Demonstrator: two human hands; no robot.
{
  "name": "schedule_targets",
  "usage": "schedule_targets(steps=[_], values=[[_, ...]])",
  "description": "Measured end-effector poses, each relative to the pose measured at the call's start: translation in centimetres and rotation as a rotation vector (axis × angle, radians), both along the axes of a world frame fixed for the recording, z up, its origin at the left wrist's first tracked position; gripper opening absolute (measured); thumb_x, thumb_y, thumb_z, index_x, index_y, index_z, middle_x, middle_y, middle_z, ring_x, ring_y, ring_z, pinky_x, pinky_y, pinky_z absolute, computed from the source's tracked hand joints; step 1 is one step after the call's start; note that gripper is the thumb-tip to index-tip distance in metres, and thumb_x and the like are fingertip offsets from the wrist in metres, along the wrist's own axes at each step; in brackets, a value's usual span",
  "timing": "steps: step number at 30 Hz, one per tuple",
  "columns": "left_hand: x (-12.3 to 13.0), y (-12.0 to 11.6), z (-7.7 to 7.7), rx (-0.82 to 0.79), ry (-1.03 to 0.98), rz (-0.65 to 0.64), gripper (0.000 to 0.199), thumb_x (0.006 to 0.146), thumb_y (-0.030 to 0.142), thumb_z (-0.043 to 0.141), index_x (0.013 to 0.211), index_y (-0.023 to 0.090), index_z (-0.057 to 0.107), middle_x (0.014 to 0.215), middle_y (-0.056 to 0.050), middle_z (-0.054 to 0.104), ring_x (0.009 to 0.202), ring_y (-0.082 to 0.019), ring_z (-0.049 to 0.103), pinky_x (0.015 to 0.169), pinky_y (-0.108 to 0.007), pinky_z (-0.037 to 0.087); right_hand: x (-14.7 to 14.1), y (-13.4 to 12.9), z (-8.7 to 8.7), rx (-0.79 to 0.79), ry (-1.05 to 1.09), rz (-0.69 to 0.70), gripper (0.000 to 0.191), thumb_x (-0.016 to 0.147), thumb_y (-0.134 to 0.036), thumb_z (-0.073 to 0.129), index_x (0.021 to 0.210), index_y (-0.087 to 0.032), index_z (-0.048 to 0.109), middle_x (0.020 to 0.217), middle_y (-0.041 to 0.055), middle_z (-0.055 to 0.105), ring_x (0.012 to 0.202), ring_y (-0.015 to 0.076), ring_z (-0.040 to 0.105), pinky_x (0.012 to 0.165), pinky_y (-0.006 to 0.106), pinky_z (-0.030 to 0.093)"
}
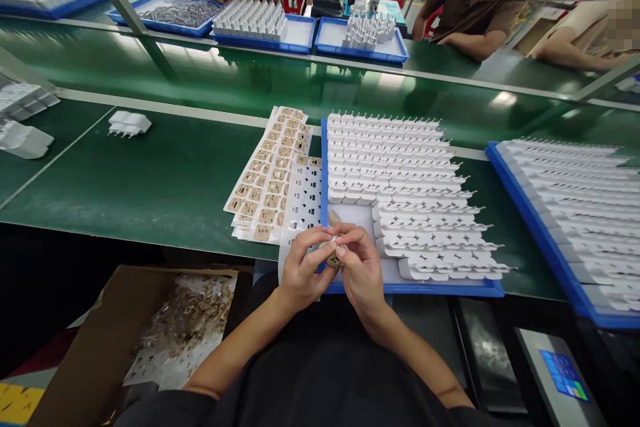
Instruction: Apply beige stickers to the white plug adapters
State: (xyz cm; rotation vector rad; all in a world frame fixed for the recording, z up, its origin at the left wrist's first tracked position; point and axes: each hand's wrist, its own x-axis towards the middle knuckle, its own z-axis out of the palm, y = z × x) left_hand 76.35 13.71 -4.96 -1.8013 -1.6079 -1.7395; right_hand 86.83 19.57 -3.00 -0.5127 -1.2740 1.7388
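My left hand (307, 267) and my right hand (361, 270) meet over the front left corner of a blue tray (430, 288). Between their fingertips is a small tan-faced piece (334, 260) with a dark slot, which looks like the stickers on the sheets. Fingers cover most of it, so I cannot tell whether a white housing is behind it. Rows of white plastic housings (395, 160) with thin pins fill much of the tray. To the left lie overlapping sheets of tan stickers (270, 180); a mostly peeled sheet (303, 197) reaches under my left hand.
Another blue tray of white housings (565, 207) stands on the right. A few loose housings (129, 123) lie at the left. Below the bench are a cardboard box (95, 347) of scraps and a device with a lit screen (564, 373). Co-workers sit across the green bench.
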Motion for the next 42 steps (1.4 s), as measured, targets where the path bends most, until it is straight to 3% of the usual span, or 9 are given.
schedule_targets(steps=[6,11,17,22,26,30,34,38,42], values=[[-0.6,-0.4,0.5,-0.061,-0.105,-0.036,0.043,0.085,0.015,0.071,0.123,0.024,0.055,0.110,-0.007,0.063,0.109,-0.022,0.066,0.093,-0.041,0.060,1.1,1.5,0.1,0.069,-0.122,0.134,0.019,0.089,-0.018,0.058,0.099,-0.027,0.071,0.110,0.0018,0.068,0.112,0.0198,0.062,0.101,0.037,0.049],[-1.1,-1.0,0.8,-0.105,-0.102,-0.053,0.040,0.086,0.017,0.069,0.124,0.025,0.056,0.109,-0.008,0.064,0.105,-0.023,0.067,0.090,-0.041,0.060,2.1,3.1,1.9,0.428,-0.372,0.137,0.015,0.095,-0.024,0.059,0.107,-0.026,0.067,0.111,0.0048,0.070,0.116,0.0220,0.061,0.107,0.044,0.046],[-1.5,-1.6,0.5,-0.172,-0.112,-0.017,0.039,0.086,0.015,0.068,0.123,0.023,0.059,0.111,-0.009,0.066,0.106,-0.022,0.067,0.091,-0.038,0.058,2.3,2.9,2.4,0.926,-0.434,-0.021,0.015,0.092,-0.014,0.060,0.100,-0.025,0.066,0.111,0.0075,0.067,0.108,0.0230,0.062,0.094,0.043,0.053],[-3.0,-2.0,-0.4,-0.310,-0.317,0.089,0.038,0.084,0.024,0.072,0.120,0.021,0.061,0.117,-0.011,0.066,0.110,-0.024,0.066,0.092,-0.038,0.058,3.1,2.3,1.6,0.786,-0.323,-0.042,0.016,0.093,-0.015,0.057,0.104,-0.026,0.061,0.089,0.0027,0.067,0.083,0.0185,0.066,0.075,0.034,0.056],[-5.4,-2.6,-0.7,-0.293,-0.479,0.109,0.041,0.085,0.025,0.071,0.123,0.022,0.056,0.120,-0.010,0.066,0.110,-0.023,0.067,0.097,-0.039,0.056,2.9,3.4,0.4,0.917,-0.745,-0.184,0.024,0.097,-0.019,0.053,0.119,-0.024,0.062,0.115,0.0096,0.066,0.100,0.0231,0.066,0.085,0.038,0.055],[-11.1,-2.9,-0.6,-0.331,-0.448,0.292,0.039,0.084,0.028,0.071,0.120,0.020,0.057,0.116,-0.010,0.065,0.107,-0.023,0.066,0.091,-0.036,0.058,2.3,4.6,-1.1,1.106,-0.855,-0.184,0.031,0.099,-0.026,0.049,0.127,-0.022,0.061,0.133,0.0142,0.057,0.118,0.0311,0.059,0.097,0.050,0.050],[-20.8,-2.4,-0.2,-0.510,-0.250,0.599,0.037,0.082,0.020,0.067,0.119,0.017,0.061,0.119,-0.012,0.062,0.105,-0.022,0.065,0.085,-0.032,0.057,2.5,5.0,-1.7,1.120,-0.753,-0.158,0.029,0.099,-0.025,0.051,0.127,-0.024,0.060,0.130,0.0118,0.059,0.116,0.0272,0.060,0.098,0.045,0.050],[-31.0,-0.2,0.8,-0.554,-0.200,0.769,0.039,0.077,0.012,0.069,0.115,0.007,0.064,0.116,-0.016,0.062,0.106,-0.025,0.062,0.098,-0.040,0.050,2.7,5.2,-1.9,1.139,-0.703,-0.128,0.026,0.098,-0.023,0.052,0.123,-0.023,0.061,0.126,0.0103,0.061,0.114,0.0251,0.062,0.097,0.041,0.050],[-37.8,2.2,2.4,-0.545,-0.171,0.867,0.023,0.085,0.016,0.062,0.101,-0.001,0.063,0.118,-0.019,0.064,0.115,-0.024,0.057,0.107,-0.041,0.042,2.6,5.5,-2.3,1.174,-0.703,-0.158,0.023,0.098,-0.022,0.052,0.119,-0.022,0.062,0.122,0.0101,0.062,0.110,0.0238,0.062,0.095,0.039,0.050]])
